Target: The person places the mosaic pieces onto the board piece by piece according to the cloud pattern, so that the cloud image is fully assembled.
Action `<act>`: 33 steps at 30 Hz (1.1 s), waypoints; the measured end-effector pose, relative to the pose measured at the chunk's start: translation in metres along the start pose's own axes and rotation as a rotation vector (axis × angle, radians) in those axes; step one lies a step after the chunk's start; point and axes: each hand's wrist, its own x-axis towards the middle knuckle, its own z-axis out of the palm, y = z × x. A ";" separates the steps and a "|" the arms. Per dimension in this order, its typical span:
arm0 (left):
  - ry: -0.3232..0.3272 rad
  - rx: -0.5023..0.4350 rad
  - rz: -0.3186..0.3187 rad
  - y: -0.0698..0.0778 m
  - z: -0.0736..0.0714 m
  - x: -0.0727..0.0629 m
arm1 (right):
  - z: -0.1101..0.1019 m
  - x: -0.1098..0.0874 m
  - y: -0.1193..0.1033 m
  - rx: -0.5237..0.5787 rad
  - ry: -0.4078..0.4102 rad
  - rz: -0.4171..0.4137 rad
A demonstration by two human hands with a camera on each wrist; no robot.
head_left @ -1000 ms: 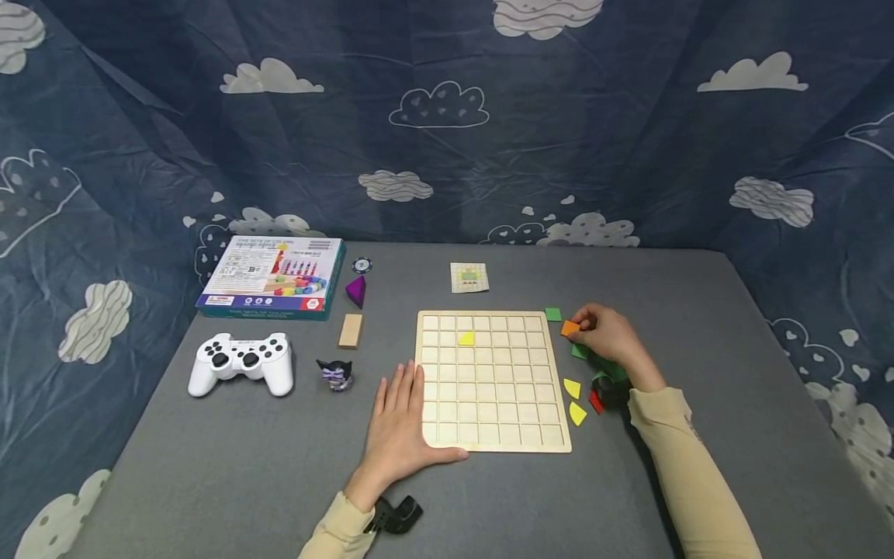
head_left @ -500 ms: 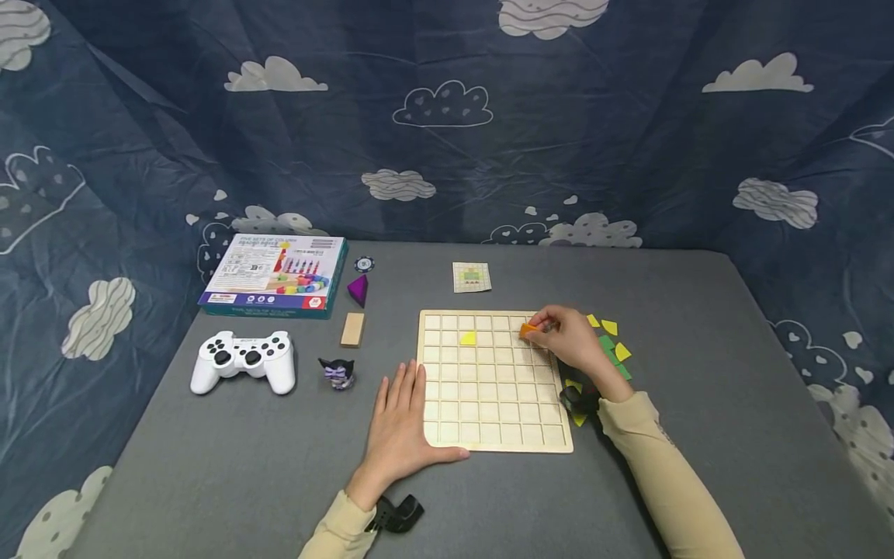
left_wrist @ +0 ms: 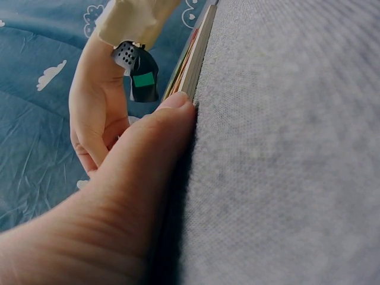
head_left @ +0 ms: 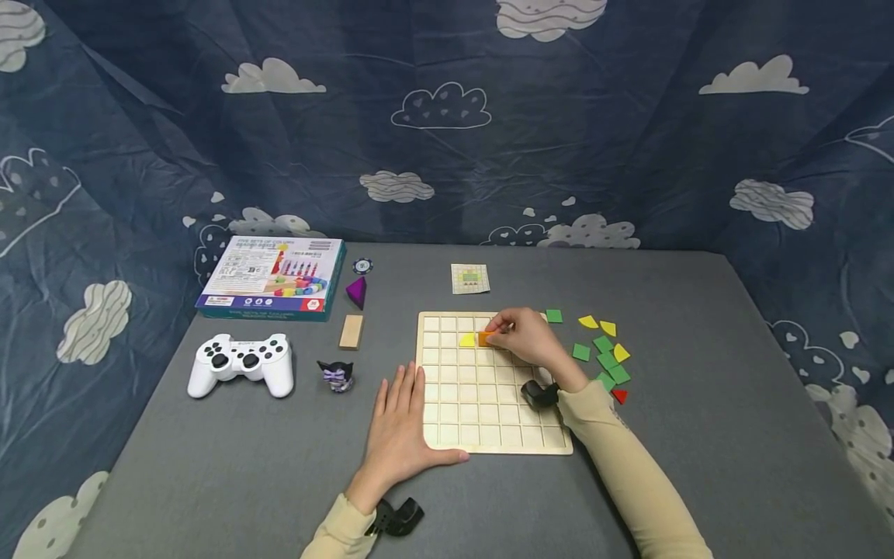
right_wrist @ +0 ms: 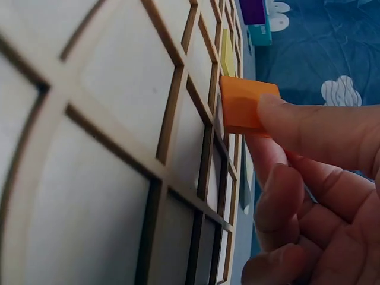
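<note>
Orange square tile [head_left: 485,339], pinched in the right hand [head_left: 522,335], stands tilted at the pale wooden grid board [head_left: 486,394] beside a yellow quarter-round tile [head_left: 466,340]; the spread left hand [head_left: 394,435] presumably steadies the board.

- Here's the bench [head_left: 209,470], grey and finely woven on top, running wide across the head view!
- Centre stage, the pale wooden grid board [head_left: 489,396] lies flat on it.
- Beyond the board, a small printed card [head_left: 470,279].
- Far left, a flat box [head_left: 272,277], with a round chip [head_left: 362,266] and a purple pyramid [head_left: 355,293] near its right side.
- Coming nearer, a wooden block [head_left: 351,331], then an upright dark-eared figurine [head_left: 337,376] beside a white game controller [head_left: 240,366].
- And out right, scattered past the board: green squares [head_left: 581,352], yellow pieces [head_left: 608,328], one red piece [head_left: 620,397]!
</note>
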 end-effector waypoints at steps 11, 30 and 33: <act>0.004 0.009 0.000 -0.001 0.001 -0.001 | 0.003 0.005 -0.002 -0.079 -0.019 0.028; 0.008 0.001 0.011 -0.001 0.002 0.000 | -0.003 0.000 0.006 -0.102 -0.080 -0.014; 0.007 0.000 0.013 -0.001 0.002 0.000 | -0.010 -0.009 0.012 -0.082 -0.068 -0.056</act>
